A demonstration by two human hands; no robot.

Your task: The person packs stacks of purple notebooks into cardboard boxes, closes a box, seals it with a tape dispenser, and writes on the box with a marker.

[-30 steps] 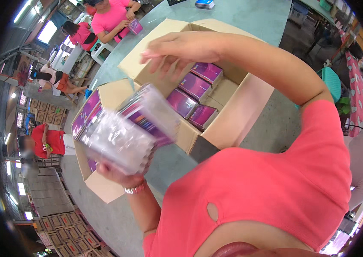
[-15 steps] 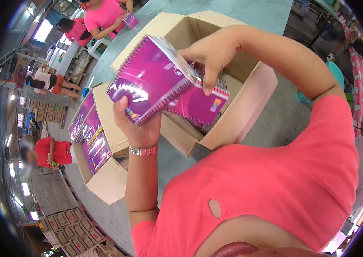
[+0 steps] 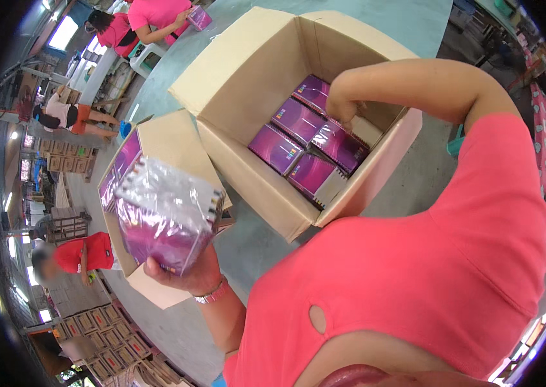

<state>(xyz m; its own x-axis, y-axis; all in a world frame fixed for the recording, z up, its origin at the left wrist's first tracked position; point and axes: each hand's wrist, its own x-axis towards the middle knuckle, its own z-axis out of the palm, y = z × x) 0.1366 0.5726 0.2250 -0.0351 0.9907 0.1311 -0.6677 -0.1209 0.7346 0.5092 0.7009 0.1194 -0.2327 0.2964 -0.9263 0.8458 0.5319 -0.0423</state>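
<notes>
My left hand point(image 3: 186, 271) grips a plastic-wrapped pack of purple spiral notebooks point(image 3: 163, 219), held tilted over the smaller carton on the left. My right hand point(image 3: 345, 106) reaches down into a large open cardboard box point(image 3: 247, 77). Its bent fingers are at the upper edge of another notebook pack point(image 3: 340, 147) and look closed on it, though the wrist partly hides them. Beside that pack, several more purple notebook packs point(image 3: 275, 148) lie in the box, spiral edges showing.
A second open carton point(image 3: 163, 138) with purple notebooks stands left of the large box on the grey-green table point(image 3: 228, 284). Across the table a person in pink point(image 3: 157, 16) holds a purple pack. Another person in red point(image 3: 86, 255) is at the left. Stacked cartons point(image 3: 102, 338) are behind.
My right hand has gone from near the left one down into the large box, with a notebook pack. The pack in my left hand has moved left and turned over.
</notes>
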